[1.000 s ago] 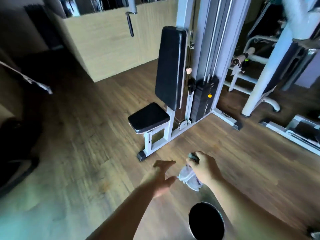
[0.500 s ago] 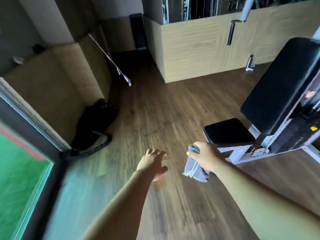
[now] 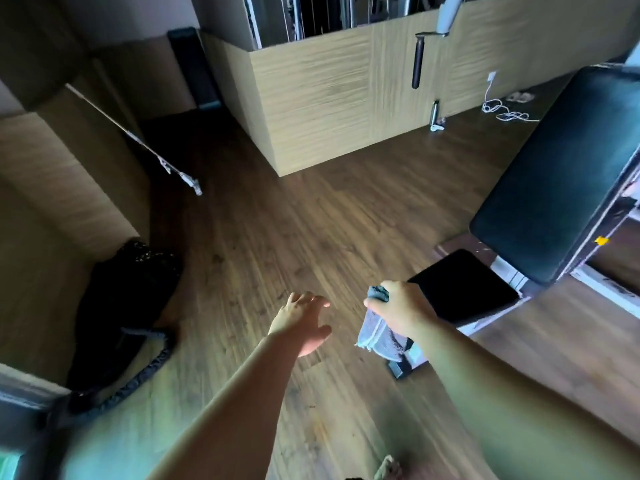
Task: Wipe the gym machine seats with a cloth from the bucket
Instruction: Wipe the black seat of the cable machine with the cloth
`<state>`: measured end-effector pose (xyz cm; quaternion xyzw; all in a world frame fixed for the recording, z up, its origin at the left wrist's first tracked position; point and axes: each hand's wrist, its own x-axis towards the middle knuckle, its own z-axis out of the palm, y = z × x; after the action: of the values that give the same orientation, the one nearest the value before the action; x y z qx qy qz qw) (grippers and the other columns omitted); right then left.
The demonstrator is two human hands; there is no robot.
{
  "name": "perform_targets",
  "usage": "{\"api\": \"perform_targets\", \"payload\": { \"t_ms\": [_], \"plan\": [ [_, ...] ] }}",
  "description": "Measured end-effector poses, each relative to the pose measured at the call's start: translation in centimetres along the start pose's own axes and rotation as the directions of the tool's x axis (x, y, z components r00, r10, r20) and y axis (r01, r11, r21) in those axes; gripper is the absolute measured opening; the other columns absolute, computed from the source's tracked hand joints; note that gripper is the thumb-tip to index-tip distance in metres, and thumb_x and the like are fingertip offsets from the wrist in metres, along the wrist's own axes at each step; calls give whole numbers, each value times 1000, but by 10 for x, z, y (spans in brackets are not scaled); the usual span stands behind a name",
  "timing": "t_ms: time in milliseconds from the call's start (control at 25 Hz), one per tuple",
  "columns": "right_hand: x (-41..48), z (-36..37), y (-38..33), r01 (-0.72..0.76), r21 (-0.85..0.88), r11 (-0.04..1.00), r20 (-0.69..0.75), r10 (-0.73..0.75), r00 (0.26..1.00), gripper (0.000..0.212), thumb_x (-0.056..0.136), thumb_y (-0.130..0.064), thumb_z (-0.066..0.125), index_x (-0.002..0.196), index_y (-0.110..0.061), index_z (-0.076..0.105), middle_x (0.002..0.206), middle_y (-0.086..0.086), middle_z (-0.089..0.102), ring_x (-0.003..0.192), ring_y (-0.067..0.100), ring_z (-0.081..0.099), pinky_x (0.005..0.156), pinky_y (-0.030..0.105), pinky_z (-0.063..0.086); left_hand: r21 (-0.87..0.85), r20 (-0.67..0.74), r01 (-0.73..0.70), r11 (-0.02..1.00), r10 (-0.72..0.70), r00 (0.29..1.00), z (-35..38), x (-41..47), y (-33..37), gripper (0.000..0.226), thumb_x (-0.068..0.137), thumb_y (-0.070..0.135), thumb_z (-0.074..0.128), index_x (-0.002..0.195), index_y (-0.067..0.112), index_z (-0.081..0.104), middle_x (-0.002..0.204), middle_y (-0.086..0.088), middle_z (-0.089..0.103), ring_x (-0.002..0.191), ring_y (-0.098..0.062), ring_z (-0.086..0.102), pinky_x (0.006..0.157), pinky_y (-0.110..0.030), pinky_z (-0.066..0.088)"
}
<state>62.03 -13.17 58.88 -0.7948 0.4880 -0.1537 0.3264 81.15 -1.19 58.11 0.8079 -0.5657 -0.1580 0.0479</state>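
My right hand (image 3: pixel 403 310) grips a grey-blue cloth (image 3: pixel 375 336) that hangs down below the fist, right at the near left corner of the black seat pad (image 3: pixel 465 287) of the gym machine. The tall black backrest (image 3: pixel 568 168) rises tilted behind the seat at the right. My left hand (image 3: pixel 301 322) hovers over the wooden floor to the left of the cloth, fingers spread and holding nothing. The bucket is out of view.
A black bag with a strap (image 3: pixel 128 306) lies on the floor at the left, by a light wooden wall. A wooden partition (image 3: pixel 332 98) stands at the back, with a hanging machine handle (image 3: pixel 417 62) and a white cable (image 3: pixel 502 110) near it.
The view has swung left and the bucket has dropped out of sight. My right hand with the cloth has come up to the seat's corner; the left hand stays open beside it.
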Motion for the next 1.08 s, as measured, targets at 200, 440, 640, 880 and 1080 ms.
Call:
{"api": "perform_targets", "payload": {
  "t_ms": [200,440,640,880,1080],
  "plan": [
    [105,-39,38,-168,20,986,-124,169,978,42,82,-47,71,71,-10,54,62,2,56,59,20,51,59,36,43,-41,141,-206,978,210,967,-8,157,56,65,86,50,68,145,37,46,151,8,44,143,-17,30,116,-40,35],
    [162,-85,75,-329,45,943,-174,332,927,39,79,-56,74,86,-20,63,87,1,67,82,20,61,69,31,40,-148,318,-413,899,438,841,2,262,132,72,82,49,74,145,29,47,142,0,54,132,-20,47,109,-33,38],
    [193,-105,116,-522,319,791,-240,600,763,42,82,-47,77,102,-11,72,86,-2,63,81,15,56,71,28,40,-378,387,-493,784,617,685,41,358,186,49,73,52,70,117,33,61,106,5,73,96,-18,69,86,-33,55],
    [206,-78,165,-573,736,360,-156,914,374,9,77,-21,65,73,-13,67,64,4,56,62,22,51,59,26,43,-411,397,-467,783,615,682,80,437,216,28,74,43,56,90,21,63,83,-1,72,78,-29,69,66,-45,59],
    [202,-21,219,-771,594,231,-58,968,245,22,72,-35,63,64,-14,59,61,3,62,69,32,71,65,40,60,-271,403,-620,736,672,621,134,465,258,7,87,28,65,90,22,64,84,0,70,82,-27,65,63,-31,40]
  ]
}}
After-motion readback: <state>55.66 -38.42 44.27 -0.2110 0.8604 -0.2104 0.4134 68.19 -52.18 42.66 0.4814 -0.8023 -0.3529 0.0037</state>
